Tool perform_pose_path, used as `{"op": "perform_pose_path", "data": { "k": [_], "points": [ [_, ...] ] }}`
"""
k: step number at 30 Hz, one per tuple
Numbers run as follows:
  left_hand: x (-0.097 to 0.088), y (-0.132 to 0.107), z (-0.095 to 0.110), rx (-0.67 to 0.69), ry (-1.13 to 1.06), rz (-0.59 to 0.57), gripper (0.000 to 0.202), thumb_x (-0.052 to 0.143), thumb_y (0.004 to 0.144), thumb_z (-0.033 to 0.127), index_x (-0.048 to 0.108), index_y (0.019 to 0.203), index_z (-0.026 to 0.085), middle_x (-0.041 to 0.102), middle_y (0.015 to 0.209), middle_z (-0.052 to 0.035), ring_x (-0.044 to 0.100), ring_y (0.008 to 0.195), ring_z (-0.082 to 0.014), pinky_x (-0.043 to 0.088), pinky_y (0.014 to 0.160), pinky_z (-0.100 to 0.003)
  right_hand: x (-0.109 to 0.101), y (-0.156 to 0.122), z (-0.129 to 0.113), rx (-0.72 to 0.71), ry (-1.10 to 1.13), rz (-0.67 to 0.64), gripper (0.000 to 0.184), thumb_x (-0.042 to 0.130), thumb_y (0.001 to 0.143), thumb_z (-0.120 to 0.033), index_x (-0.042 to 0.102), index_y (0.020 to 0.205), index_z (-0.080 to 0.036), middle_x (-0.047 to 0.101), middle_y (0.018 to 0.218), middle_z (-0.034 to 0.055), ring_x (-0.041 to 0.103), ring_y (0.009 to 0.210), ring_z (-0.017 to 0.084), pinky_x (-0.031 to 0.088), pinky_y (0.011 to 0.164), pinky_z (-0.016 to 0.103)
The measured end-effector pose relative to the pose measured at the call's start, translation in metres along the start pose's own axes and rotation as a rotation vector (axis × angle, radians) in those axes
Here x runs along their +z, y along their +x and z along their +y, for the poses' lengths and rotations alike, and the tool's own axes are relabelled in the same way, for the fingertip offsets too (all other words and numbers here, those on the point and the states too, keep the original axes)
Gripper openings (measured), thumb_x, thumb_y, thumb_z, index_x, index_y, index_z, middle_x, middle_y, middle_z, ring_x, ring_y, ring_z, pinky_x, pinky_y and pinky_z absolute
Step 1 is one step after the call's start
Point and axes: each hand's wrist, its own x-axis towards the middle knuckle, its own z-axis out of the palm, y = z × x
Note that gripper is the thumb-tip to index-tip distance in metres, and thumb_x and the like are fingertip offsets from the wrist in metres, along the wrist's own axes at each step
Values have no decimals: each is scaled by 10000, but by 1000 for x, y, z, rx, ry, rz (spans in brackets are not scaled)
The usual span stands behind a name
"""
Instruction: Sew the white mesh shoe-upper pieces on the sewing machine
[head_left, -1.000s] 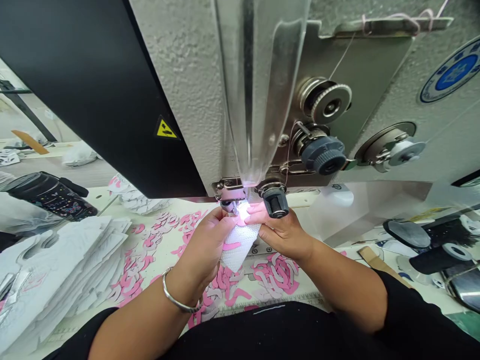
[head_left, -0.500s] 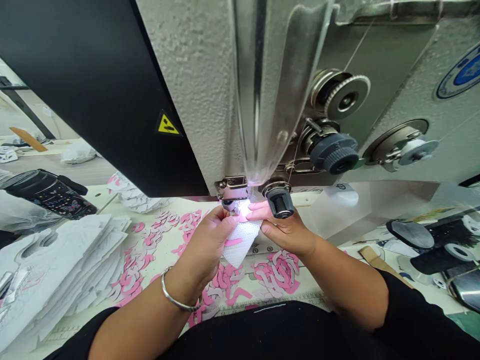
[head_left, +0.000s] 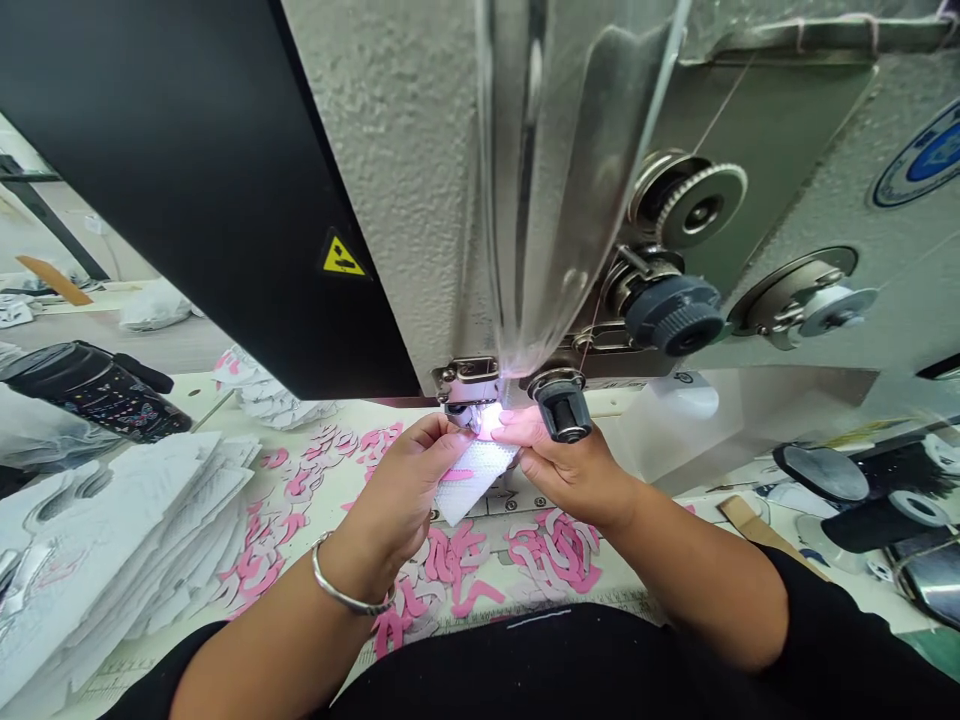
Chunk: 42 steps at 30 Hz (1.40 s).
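Note:
Under the lit needle area of a sewing machine [head_left: 405, 200] lies a white textured fabric piece [head_left: 472, 490] with a pink strip [head_left: 457, 475] on it. My left hand [head_left: 409, 485] pinches the fabric's left edge between thumb and fingers, close to the presser foot [head_left: 463, 412]. On the other side, my right hand [head_left: 574, 465] rests on the fabric with its fingers stretched toward the needle. Its fingertips are washed out by the bright light, and the tension knob [head_left: 562, 405] covers part of the hand. A silver bangle [head_left: 349, 590] circles my left wrist.
Loose pink and grey cut pieces [head_left: 555, 550] are scattered over the table around my hands. Stacked white fabric panels [head_left: 142, 540] lie at left, near a black patterned bottle [head_left: 97, 390]. Black thread spools [head_left: 885, 520] stand at right. The machine head hangs low over my hands.
The fabric has turned slightly and its lower tip has shifted left. My left hand has moved a little left with it; my right fingers remain by the needle. The view has tilted slightly.

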Motion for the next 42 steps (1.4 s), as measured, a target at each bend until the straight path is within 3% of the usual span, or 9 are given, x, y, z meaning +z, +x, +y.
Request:
{"op": "perform_pose_path", "data": {
  "k": [6, 11, 14, 18, 24, 31, 37, 42],
  "points": [
    [-9, -1, 3, 2, -92, -4, 208, 773, 726, 247, 580, 750, 172, 588, 690, 33, 553, 574, -79, 455, 535, -184, 4, 0, -12, -46, -179, 30, 254, 491, 907, -138, 695, 1044, -203, 698, 972, 52, 624, 996, 220, 489, 884, 420],
    [-12, -5, 2, -12, -194, 68, 206, 771, 752, 258, 631, 893, 205, 631, 836, 27, 582, 692, -80, 478, 586, -166, -1, -2, -33, -33, -400, -214, 245, 459, 920, -90, 677, 1001, -166, 676, 919, 78, 609, 908, 238, 472, 744, 416],
    [-14, -9, -4, 14, -235, 48, 186, 761, 764, 267, 649, 890, 187, 620, 861, 11, 563, 713, -90, 484, 591, -188, -7, -1, -40, -26, -451, -274, 241, 451, 925, -97, 660, 1023, -167, 666, 927, 82, 594, 885, 239, 454, 701, 413],
    [-16, -13, -11, 31, -229, -23, 145, 735, 792, 269, 650, 805, 153, 564, 747, 10, 501, 640, -85, 476, 589, -215, -14, 3, -42, -16, -439, -300, 253, 422, 954, -143, 645, 1068, -178, 661, 939, 84, 586, 899, 245, 449, 699, 420],
    [-17, -10, -8, 46, -192, 36, 168, 778, 740, 226, 629, 783, 162, 538, 734, 25, 469, 623, -73, 450, 580, -198, -17, 1, -47, -39, -480, -353, 331, 437, 921, -106, 580, 1219, -126, 655, 1028, 118, 578, 960, 268, 482, 754, 438],
    [-17, -2, -4, 76, -210, 32, 169, 780, 729, 221, 654, 820, 155, 565, 817, 7, 460, 653, -66, 425, 573, -177, -23, 1, -54, -60, -449, -401, 251, 464, 944, -199, 627, 1133, -172, 615, 1151, 149, 550, 1027, 304, 498, 806, 478],
    [-20, 1, -5, 88, -202, 17, 159, 783, 711, 190, 647, 788, 164, 567, 769, 17, 446, 619, -62, 414, 574, -174, -33, 8, -42, 52, -296, -434, 483, 538, 924, -248, 465, 1397, -190, 592, 1193, 108, 539, 1067, 255, 507, 869, 400],
    [-21, 6, -2, 103, -179, 14, 186, 786, 713, 225, 612, 745, 167, 541, 732, 26, 462, 629, -74, 403, 568, -190, -20, 4, -39, -11, -325, -314, 400, 501, 923, -206, 550, 1312, -128, 625, 1099, 136, 534, 1083, 275, 482, 930, 435]
  ]
}}
